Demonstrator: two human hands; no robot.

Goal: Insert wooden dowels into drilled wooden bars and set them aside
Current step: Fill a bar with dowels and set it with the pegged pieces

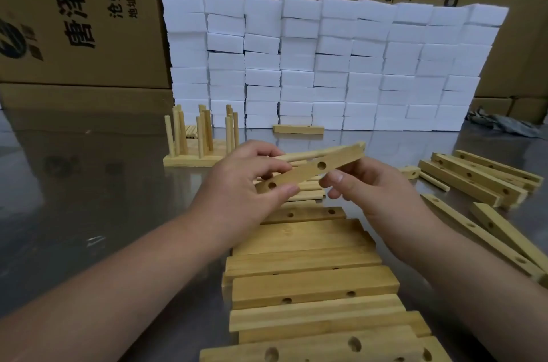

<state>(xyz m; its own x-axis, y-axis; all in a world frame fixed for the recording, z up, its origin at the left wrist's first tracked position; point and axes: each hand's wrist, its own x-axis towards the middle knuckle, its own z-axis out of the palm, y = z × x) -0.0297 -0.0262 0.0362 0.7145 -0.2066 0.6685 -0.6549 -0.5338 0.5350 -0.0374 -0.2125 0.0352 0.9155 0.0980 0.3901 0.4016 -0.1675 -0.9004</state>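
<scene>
My left hand [252, 181] grips the lower left end of a drilled wooden bar [332, 161] with two holes, tilted up to the right above the table. A wooden dowel [299, 156] sticks out of the same hand, lying behind the bar. My right hand [373, 189] sits just under the bar's middle with loosely curled fingers. Its thumb touches the bar's lower edge and holds nothing that I can see. Neither hole in the held bar has a dowel in it.
Bars with upright dowels [192, 142] stand at the back left, a lone bar [298, 129] behind. Drilled bars lie stacked in front [311, 284] and at the right [474, 181], with a loose dowel [434, 182]. White foam blocks [326, 65] and cardboard boxes [74, 20] wall the back.
</scene>
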